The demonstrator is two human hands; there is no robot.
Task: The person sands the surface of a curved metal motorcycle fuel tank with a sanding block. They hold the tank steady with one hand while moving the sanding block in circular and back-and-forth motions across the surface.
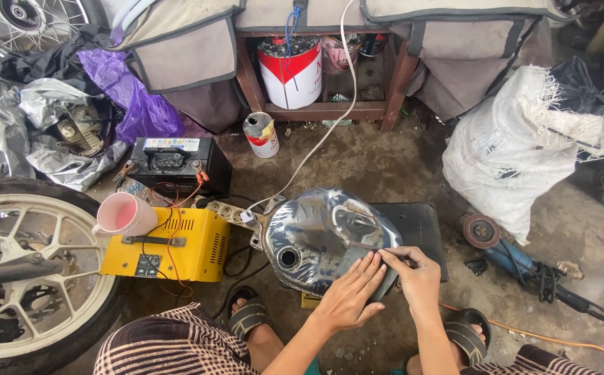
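A bare, shiny metal motorcycle fuel tank (pixel 323 232) lies on the concrete floor (pixel 385 167), its far side resting against a flat black mat (pixel 420 229), with its round filler hole facing up near the person's sandalled feet. A dark grey sheet of sandpaper (pixel 357 264) lies pressed on the tank's near right edge. The left hand (pixel 350 295) lies flat on this sheet, fingers stretched out and together, palm down. The right hand (pixel 413 278) sits just beside it, its fingertips pinching the sheet's upper edge against the metal. Both hands meet over the tank's near right corner.

To the left stand a spoked motorcycle wheel (pixel 17 271), a yellow box-shaped battery charger (pixel 170 246) and a black car battery (pixel 180 163) with clamps attached. A pink plastic jug (pixel 125 214) sits on the charger. A blue angle grinder (pixel 517 260) lies to the right.
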